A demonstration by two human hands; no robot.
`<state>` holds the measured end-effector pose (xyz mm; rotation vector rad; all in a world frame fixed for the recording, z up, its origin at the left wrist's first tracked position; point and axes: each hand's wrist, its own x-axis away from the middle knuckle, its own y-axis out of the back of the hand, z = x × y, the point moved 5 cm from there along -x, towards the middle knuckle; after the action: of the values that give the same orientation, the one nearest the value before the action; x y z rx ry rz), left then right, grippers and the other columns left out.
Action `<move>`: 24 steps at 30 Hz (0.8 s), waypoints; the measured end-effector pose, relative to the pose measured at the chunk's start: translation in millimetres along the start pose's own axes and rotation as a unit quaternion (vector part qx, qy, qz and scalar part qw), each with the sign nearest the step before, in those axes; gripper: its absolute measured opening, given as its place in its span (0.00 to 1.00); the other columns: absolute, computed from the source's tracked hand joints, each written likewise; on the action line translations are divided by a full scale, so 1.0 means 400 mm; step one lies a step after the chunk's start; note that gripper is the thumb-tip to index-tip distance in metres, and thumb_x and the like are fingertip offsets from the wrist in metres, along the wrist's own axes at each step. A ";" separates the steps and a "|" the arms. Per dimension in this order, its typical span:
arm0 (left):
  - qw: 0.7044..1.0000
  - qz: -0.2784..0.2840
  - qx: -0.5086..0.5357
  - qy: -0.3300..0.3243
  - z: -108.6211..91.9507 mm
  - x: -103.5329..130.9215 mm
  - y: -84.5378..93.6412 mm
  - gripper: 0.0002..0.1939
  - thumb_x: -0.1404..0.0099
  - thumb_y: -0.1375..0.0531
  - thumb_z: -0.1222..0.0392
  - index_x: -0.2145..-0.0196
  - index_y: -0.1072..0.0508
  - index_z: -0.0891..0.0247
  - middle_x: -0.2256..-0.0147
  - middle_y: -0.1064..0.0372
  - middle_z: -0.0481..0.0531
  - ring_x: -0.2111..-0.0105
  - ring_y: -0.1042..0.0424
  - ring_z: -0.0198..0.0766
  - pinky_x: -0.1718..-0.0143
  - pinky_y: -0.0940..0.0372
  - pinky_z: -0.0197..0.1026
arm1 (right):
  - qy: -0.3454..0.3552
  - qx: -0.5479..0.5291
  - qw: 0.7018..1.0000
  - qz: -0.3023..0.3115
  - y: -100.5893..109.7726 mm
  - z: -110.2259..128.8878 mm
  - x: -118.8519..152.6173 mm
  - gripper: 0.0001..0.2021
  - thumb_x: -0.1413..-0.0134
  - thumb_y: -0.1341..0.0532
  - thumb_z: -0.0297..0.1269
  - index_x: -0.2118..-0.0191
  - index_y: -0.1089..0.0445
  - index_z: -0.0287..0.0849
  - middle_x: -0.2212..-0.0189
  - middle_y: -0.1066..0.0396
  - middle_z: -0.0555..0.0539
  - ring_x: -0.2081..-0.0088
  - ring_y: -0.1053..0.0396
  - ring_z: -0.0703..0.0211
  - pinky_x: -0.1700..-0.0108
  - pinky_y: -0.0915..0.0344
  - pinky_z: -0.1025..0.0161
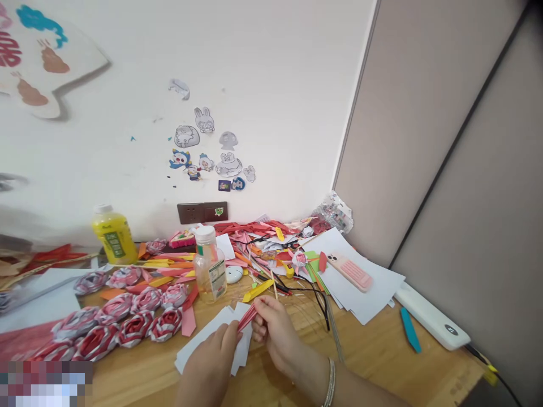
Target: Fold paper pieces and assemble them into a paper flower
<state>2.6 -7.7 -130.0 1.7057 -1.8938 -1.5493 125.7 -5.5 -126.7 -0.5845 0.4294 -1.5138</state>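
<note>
My left hand and my right hand meet over the near part of the wooden table. Between them they pinch a narrow folded strip of red and pink paper, its lower end in the left fingers and its upper end in the right. Below the hands lie several white paper pieces. To the left sit rows of rolled paper roses in red, pink and pale grey. A clear plastic bottle with a white cap stands just beyond the hands, near a yellow folded paper strip.
A yellow drink bottle stands back left. Coloured paper strips pile along the wall. At right, a pink phone rests on white sheets, near a teal cutter-like object and a white power strip. Black cable crosses the table.
</note>
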 end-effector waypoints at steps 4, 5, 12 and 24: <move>0.991 0.033 -0.110 -0.061 -0.019 0.008 0.001 0.09 0.42 0.48 0.63 0.65 0.30 0.59 0.73 0.28 0.55 0.75 0.31 0.43 0.75 0.42 0.39 | -0.016 -0.023 0.999 -0.018 -0.001 -0.015 -0.002 0.19 0.64 0.35 0.45 0.77 0.46 0.41 0.87 0.49 0.61 0.86 0.54 0.74 0.82 0.57 0.72; 0.990 0.033 -0.122 -0.068 -0.022 0.008 0.004 0.09 0.41 0.49 0.64 0.64 0.31 0.59 0.72 0.28 0.55 0.74 0.30 0.43 0.74 0.41 0.39 | -0.022 -0.009 1.000 -0.016 -0.003 -0.012 -0.003 0.18 0.63 0.36 0.45 0.77 0.46 0.41 0.87 0.49 0.60 0.86 0.53 0.74 0.82 0.56 0.72; 0.983 0.063 -0.171 -0.036 -0.013 -0.006 0.015 0.14 0.39 0.57 0.64 0.66 0.32 0.61 0.72 0.28 0.54 0.72 0.29 0.41 0.72 0.37 0.40 | 0.106 0.551 0.827 -0.033 0.060 0.161 0.073 0.07 0.52 0.44 0.38 0.73 0.35 0.41 0.78 0.35 0.52 0.74 0.37 0.63 0.72 0.46 0.68; 0.962 0.187 -0.199 0.012 -0.022 -0.005 -0.014 0.16 0.38 0.58 0.66 0.63 0.32 0.64 0.69 0.28 0.57 0.69 0.29 0.45 0.70 0.39 0.44 | -0.039 0.759 0.594 -0.263 0.340 0.192 0.198 0.16 0.44 0.57 0.32 0.54 0.38 0.40 0.62 0.30 0.38 0.60 0.32 0.50 0.62 0.40 0.57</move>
<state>13.0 -9.9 -129.3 1.1198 -1.6269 -1.6034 282.7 -82.2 -140.2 0.6939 -1.2283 -1.7734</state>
